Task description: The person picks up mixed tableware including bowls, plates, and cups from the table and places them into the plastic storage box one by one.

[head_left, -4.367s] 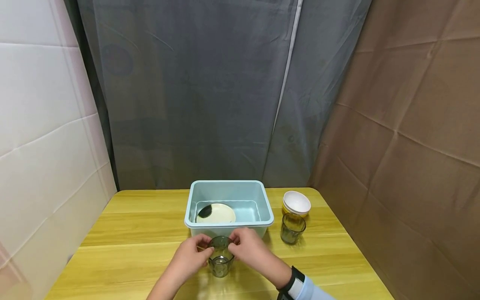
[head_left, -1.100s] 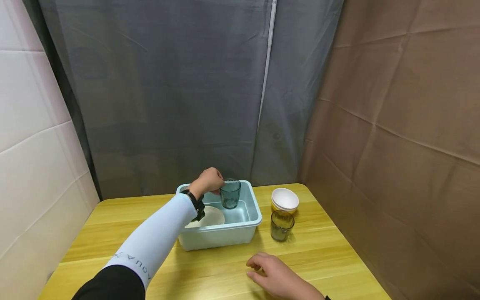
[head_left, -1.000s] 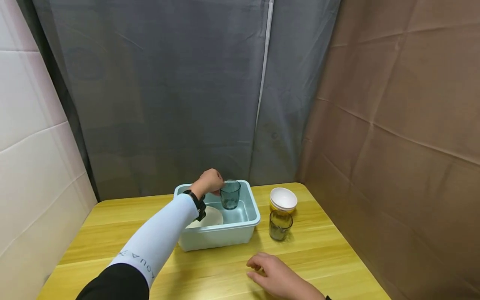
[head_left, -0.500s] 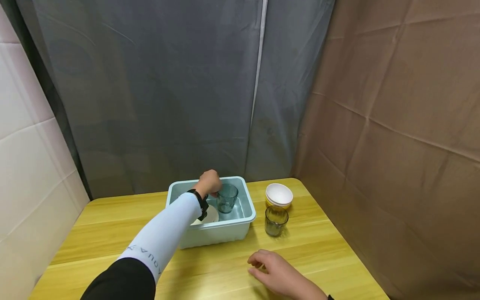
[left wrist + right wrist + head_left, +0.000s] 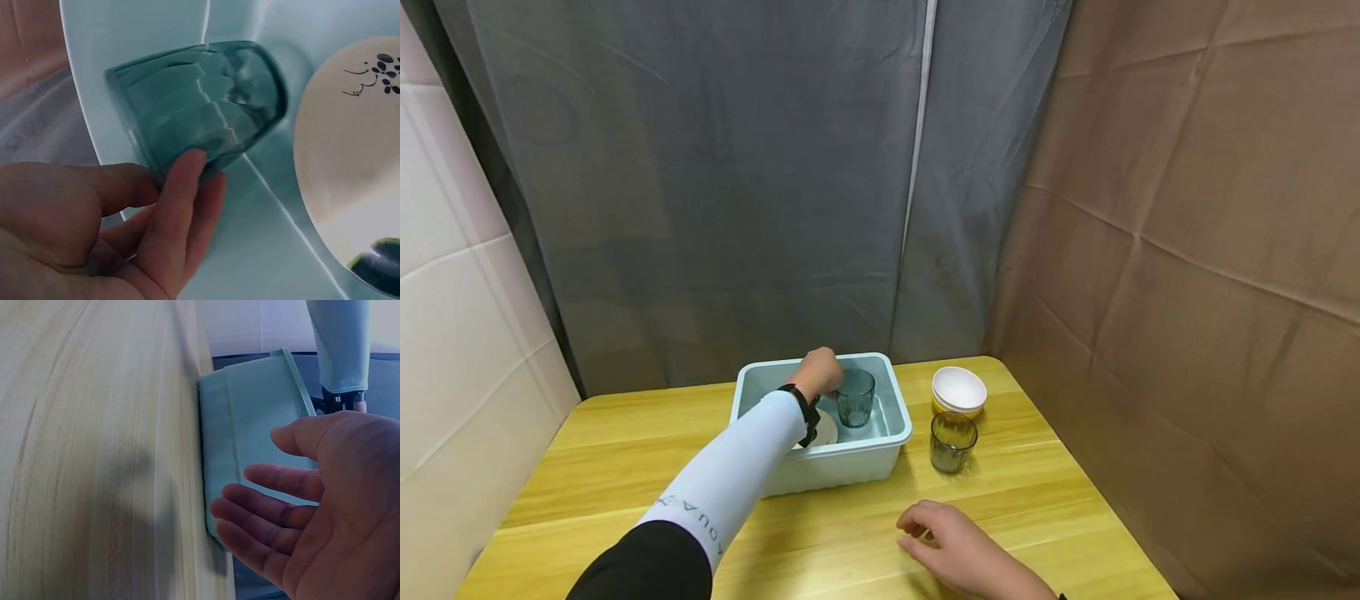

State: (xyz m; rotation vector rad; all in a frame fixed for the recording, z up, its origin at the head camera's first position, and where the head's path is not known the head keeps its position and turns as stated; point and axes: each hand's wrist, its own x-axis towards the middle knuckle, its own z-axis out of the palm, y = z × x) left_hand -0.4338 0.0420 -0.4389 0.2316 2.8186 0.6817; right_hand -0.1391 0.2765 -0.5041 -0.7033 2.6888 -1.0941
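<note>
My left hand (image 5: pixel 820 373) reaches into the light blue plastic tub (image 5: pixel 831 475) and pinches the rim of a tinted drinking glass (image 5: pixel 856 398). In the left wrist view, thumb and fingers of the left hand (image 5: pixel 144 231) grip the edge of the glass (image 5: pixel 200 106) inside the tub. Beside the glass lies a cream plate (image 5: pixel 350 156) with a dark floral pattern, partly hidden by my forearm in the head view. My right hand (image 5: pixel 951 546) hovers over the table in front of the tub, fingers loosely bent, holding nothing.
On the wooden table (image 5: pixel 625 467), a second tinted glass (image 5: pixel 952 443) stands right of the tub. Just behind it is a stack of bowls (image 5: pixel 958 390), white inside with yellow below. A grey curtain (image 5: pixel 737 208) hangs behind the table, and brown cloth (image 5: pixel 1210 333) on the right.
The first glass went from both hands in front of the tub into the tub in the left hand, and has since sunk lower. My right hand has let go and moved right.
</note>
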